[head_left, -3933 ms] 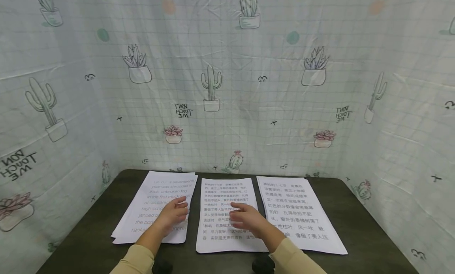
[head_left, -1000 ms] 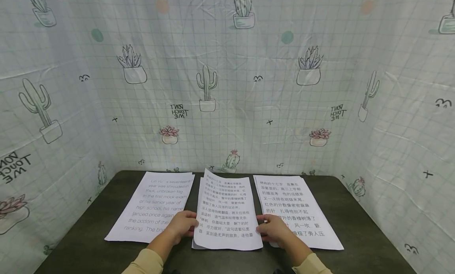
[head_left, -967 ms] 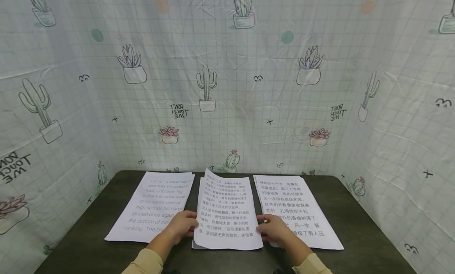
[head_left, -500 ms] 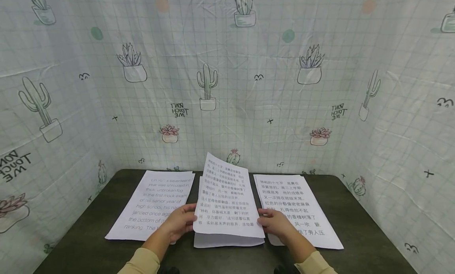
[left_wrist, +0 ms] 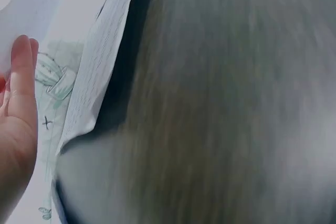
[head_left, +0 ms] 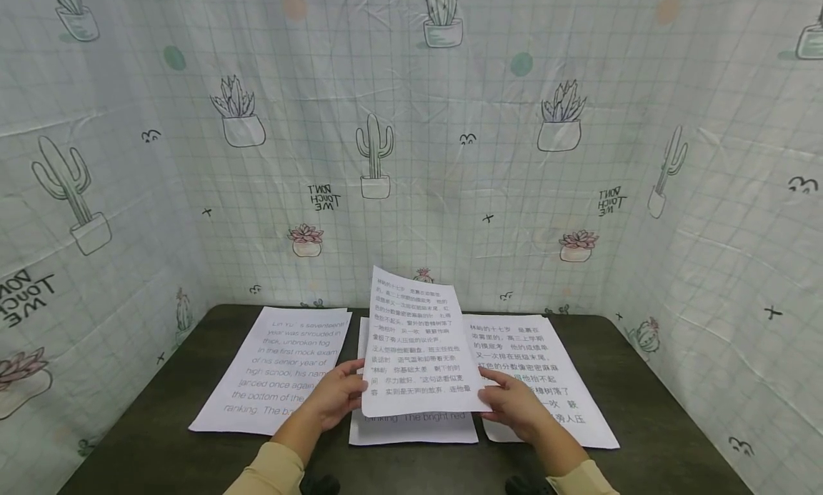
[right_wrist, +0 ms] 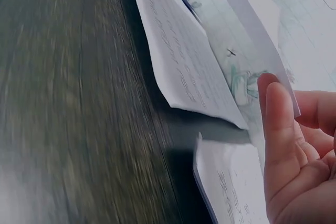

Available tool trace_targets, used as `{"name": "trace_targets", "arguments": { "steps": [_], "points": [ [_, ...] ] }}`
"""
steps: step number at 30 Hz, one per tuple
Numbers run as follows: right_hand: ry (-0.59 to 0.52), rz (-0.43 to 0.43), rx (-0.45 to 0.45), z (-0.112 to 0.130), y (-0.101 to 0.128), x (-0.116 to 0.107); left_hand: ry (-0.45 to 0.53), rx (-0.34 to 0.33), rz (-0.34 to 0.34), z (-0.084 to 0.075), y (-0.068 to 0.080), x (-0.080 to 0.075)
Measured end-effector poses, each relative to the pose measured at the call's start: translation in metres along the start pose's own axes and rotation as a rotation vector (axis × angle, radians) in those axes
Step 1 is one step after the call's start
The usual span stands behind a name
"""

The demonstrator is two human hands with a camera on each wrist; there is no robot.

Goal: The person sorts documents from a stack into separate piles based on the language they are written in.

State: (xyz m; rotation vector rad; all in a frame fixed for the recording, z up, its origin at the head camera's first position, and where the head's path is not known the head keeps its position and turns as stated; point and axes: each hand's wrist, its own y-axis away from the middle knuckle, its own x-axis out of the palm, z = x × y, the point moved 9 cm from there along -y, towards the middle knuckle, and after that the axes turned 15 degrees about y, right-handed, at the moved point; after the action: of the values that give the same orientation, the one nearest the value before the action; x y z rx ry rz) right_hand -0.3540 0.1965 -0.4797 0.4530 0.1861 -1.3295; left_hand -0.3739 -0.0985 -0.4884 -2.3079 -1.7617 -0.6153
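Observation:
Between my two hands a printed sheet of paper (head_left: 418,345) with Chinese text is held up over the middle stack, its top end tilted away from me. My left hand (head_left: 337,395) pinches its lower left edge, and my right hand (head_left: 514,402) pinches the lower right one. Below it shows the front strip of the middle paper stack (head_left: 418,432), with English print on top. In the right wrist view the sheet's edge (right_wrist: 262,38) runs between the thumb and fingers of my right hand (right_wrist: 291,150). My left hand (left_wrist: 21,108) appears at the left wrist view's edge.
A stack of English-printed pages (head_left: 276,373) lies to the left, partly behind my left hand. Another stack (head_left: 514,345), in Chinese, lies to the right under my right hand. All rest on a dark table (head_left: 161,409), enclosed by a cactus-print curtain (head_left: 411,159).
Both hands came from above the left and middle stacks to the middle sheet's sides. They have lifted it up off the stack, baring the English-printed page beneath. The outer stacks stay put.

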Motion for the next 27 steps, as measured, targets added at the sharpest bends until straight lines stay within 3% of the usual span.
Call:
{"name": "trace_targets", "arguments": {
  "steps": [11,27],
  "points": [
    [0.025,-0.105,0.052,-0.022,0.017,-0.044,0.028,-0.052,0.015,0.020,-0.020,0.040],
    [-0.021,-0.129,0.075,-0.043,0.039,-0.090,0.008,-0.088,0.023,0.042,-0.035,0.090]
  ]
}}
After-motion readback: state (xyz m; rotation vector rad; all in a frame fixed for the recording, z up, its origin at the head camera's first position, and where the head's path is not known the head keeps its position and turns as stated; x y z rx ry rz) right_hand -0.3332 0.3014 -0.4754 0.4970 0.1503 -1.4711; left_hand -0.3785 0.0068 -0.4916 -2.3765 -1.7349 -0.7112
